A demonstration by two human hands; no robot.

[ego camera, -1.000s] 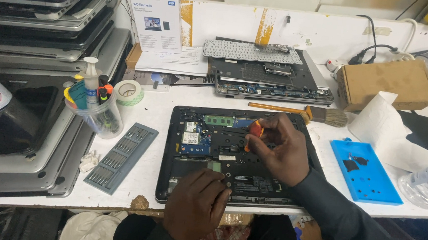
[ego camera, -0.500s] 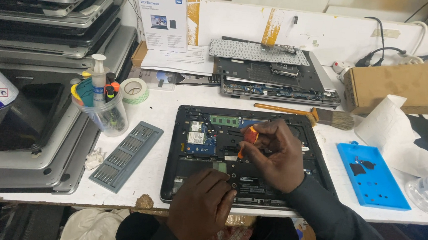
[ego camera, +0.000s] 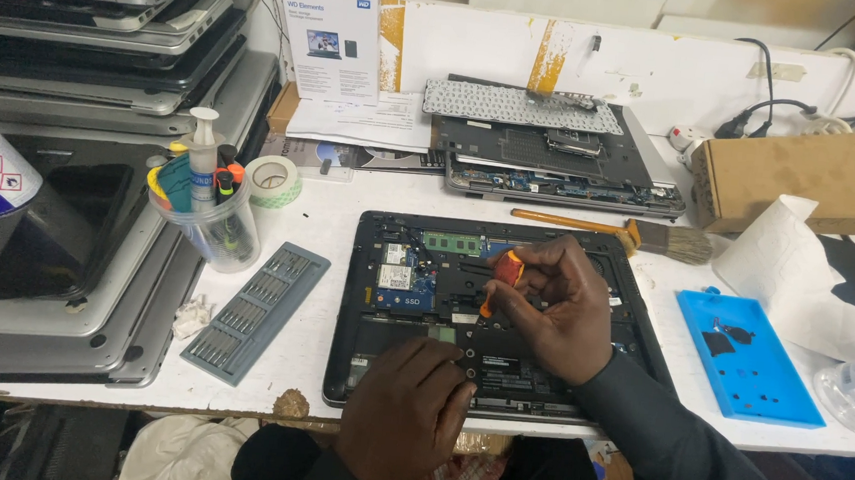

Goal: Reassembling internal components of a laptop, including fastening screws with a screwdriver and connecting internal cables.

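An opened black laptop base (ego camera: pixel 368 366) lies bottom-up on the white table, its green memory stick and blue circuit boards exposed. My right hand (ego camera: pixel 558 309) grips a small orange-handled screwdriver (ego camera: pixel 503 275), tip pointing down into the middle of the laptop. My left hand (ego camera: pixel 406 409) rests fingers-down on the laptop's near edge, pressing on it and holding nothing that I can see.
A grey screwdriver-bit case (ego camera: pixel 257 310) lies left of the laptop, beside a clear cup of tools (ego camera: pixel 210 220) and a tape roll (ego camera: pixel 274 179). Stacked laptops (ego camera: pixel 78 75) fill the left. A brush (ego camera: pixel 638 235), cardboard box (ego camera: pixel 793 180), blue parts tray (ego camera: pixel 745 357) and dismantled laptop (ego camera: pixel 553 164) sit right and behind.
My right hand has shifted slightly on the screwdriver while staying over the laptop's middle. My left hand keeps its place on the near edge. The camera view has drifted a little.
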